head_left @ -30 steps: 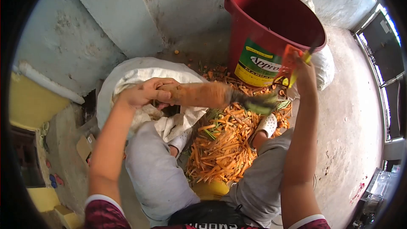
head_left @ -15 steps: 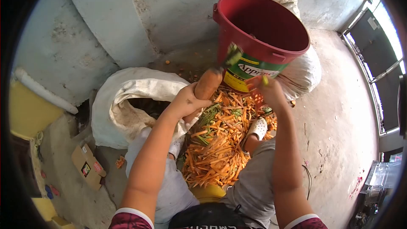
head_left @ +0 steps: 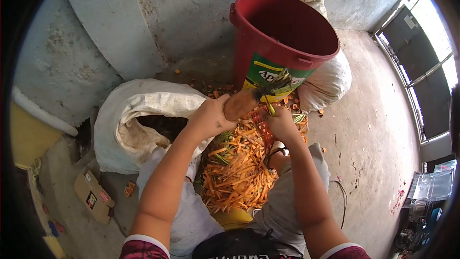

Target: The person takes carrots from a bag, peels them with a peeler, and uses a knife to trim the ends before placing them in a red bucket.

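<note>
My left hand (head_left: 210,116) is wrapped round a thick, unpeeled-looking carrot (head_left: 241,105), its leafy green stub (head_left: 282,82) pointing up and right. Close by the stub, my right hand (head_left: 282,124) is closed on a small knife-like tool with a yellow-green handle (head_left: 271,109) and a thin dark blade. A red piece with pale dots (head_left: 262,127) shows along that hand's fingers; I cannot tell what it is. Below both hands lies a heap of orange carrot peelings (head_left: 237,172) mixed with green stalks. Left of the carrot, a white woven sack (head_left: 112,129) stands with its mouth rolled back.
A large red bucket (head_left: 242,48) with a green label stands just beyond my hands. Behind it leans a filled white sack (head_left: 330,84). Flattened cardboard (head_left: 93,196) lies at left, near the wall (head_left: 187,14). Cut carrot bits lie by the bucket.
My right hand has come left and down to the carrot's stub end with the tool. The carrot has tipped from steep to more slanting. The whole view has shifted slightly.
</note>
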Motion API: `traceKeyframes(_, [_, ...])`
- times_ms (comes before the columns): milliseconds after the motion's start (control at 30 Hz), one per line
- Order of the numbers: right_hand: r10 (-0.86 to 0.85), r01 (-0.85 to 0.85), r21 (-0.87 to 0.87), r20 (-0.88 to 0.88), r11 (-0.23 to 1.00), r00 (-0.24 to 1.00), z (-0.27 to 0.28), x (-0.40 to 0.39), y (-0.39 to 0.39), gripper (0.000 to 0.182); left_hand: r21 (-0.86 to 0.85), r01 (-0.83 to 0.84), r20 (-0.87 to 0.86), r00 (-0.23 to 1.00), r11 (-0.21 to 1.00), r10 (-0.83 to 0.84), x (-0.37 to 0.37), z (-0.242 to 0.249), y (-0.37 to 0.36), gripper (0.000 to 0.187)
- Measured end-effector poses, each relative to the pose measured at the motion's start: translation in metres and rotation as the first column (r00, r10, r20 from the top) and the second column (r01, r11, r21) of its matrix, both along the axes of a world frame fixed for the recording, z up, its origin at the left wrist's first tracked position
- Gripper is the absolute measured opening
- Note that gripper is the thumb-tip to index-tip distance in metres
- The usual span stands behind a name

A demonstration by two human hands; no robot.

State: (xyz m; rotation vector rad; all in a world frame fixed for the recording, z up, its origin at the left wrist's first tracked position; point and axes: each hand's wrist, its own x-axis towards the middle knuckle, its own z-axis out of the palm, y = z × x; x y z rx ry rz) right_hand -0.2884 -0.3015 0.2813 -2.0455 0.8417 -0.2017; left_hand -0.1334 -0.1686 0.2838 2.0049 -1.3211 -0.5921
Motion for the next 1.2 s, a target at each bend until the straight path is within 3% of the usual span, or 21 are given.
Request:
traceKeyframes(67, [-0.012, 0.012, 0.047, 0.012, 0.999, 1.0, -0.004, 0.005, -0.001, 0.026, 0.006, -0.019, 0.118, 0.993, 1.0, 0.018, 0.001, 0.002, 0.0, 0.058])
traceKeyframes(133, [-0.039, 0.033, 0.1, 0.055, 0.994, 0.998, -0.012, 0.012, -0.003, 0.026, 0.035, -0.028, 0.13, 0.991, 0.999, 0.024, 0.0, 0.006, -0.001, 0.058])
traceKeyframes(333, [-0.031, 0.031, -0.037, 0.0, 0.999, 1.0, -0.013, 0.021, -0.002, 0.021, -0.05, -0.03, 0.15, 0.988, 0.998, 0.037, 0.01, -0.004, 0.002, 0.052])
traceKeyframes(533, [-0.077, 0.076, 0.295, -0.009, 0.952, 0.997, -0.069, 0.028, -0.008, 0.022, -0.079, -0.058, 0.062, 0.996, 0.995, 0.063, 0.018, -0.021, 0.009, 0.042])
traceKeyframes(567, [-0.075, 0.073, 0.204, 0.0, 0.976, 0.997, -0.109, 0.03, -0.015, 0.021, -0.082, -0.059, 0.047, 0.997, 0.995, 0.063, 0.019, -0.024, 0.01, 0.041])
traceKeyframes(667, [-0.095, 0.104, 0.353, -0.043, 0.93, 0.995, -0.084, 0.032, -0.005, 0.022, -0.089, -0.06, -0.016, 0.998, 0.994, 0.059, 0.021, -0.033, 0.014, 0.039])
traceKeyframes(700, [-0.1, 0.108, 0.473, -0.043, 0.875, 0.994, -0.051, 0.033, 0.006, 0.024, -0.053, -0.072, 0.029, 0.997, 0.996, 0.073, 0.021, -0.031, 0.015, 0.038])
traceKeyframes(767, [-0.083, 0.095, 0.409, -0.047, 0.908, 0.995, -0.075, 0.036, 0.003, 0.026, 0.015, -0.099, 0.118, 0.988, 0.995, 0.097, 0.02, -0.024, 0.016, 0.036])
traceKeyframes(867, [-0.041, 0.066, 0.265, -0.1, 0.962, 0.994, -0.09, 0.036, 0.001, 0.027, -0.049, -0.114, 0.352, 0.928, 0.992, 0.124, 0.021, -0.028, 0.021, 0.036])
traceKeyframes(933, [-0.022, 0.038, 0.185, -0.085, 0.982, 0.996, -0.079, 0.037, 0.004, 0.027, -0.01, -0.144, 0.314, 0.939, 0.989, 0.14, 0.016, -0.022, 0.02, 0.037])
traceKeyframes(1033, [-0.093, 0.107, 0.352, -0.059, 0.93, 0.994, -0.08, 0.039, 0.001, 0.025, 0.04, -0.102, 0.154, 0.984, 0.994, 0.094, 0.016, -0.022, 0.02, 0.041])
traceKeyframes(1067, [-0.073, 0.092, 0.247, -0.083, 0.965, 0.994, -0.077, 0.037, 0.0, 0.025, 0.052, -0.07, 0.08, 0.995, 0.996, 0.065, 0.017, -0.023, 0.021, 0.043])
traceKeyframes(1133, [-0.04, 0.044, 0.025, -0.138, 0.999, 0.99, -0.038, 0.035, 0.008, 0.026, 0.134, 0.049, -0.307, 0.952, 0.99, -0.006, 0.017, -0.026, 0.023, 0.045])
traceKeyframes(1167, [0.16, -0.195, -0.126, -0.246, 0.973, 0.956, -0.049, 0.035, 0.003, 0.027, 0.156, 0.119, -0.486, 0.873, 0.981, -0.028, 0.016, -0.028, 0.025, 0.046])
traceKeyframes(1200, [0.327, -0.432, -0.241, -0.376, 0.869, 0.867, -0.073, 0.035, -0.005, 0.028, 0.038, 0.287, -0.5, 0.835, 0.957, -0.231, 0.006, -0.02, 0.024, 0.046])
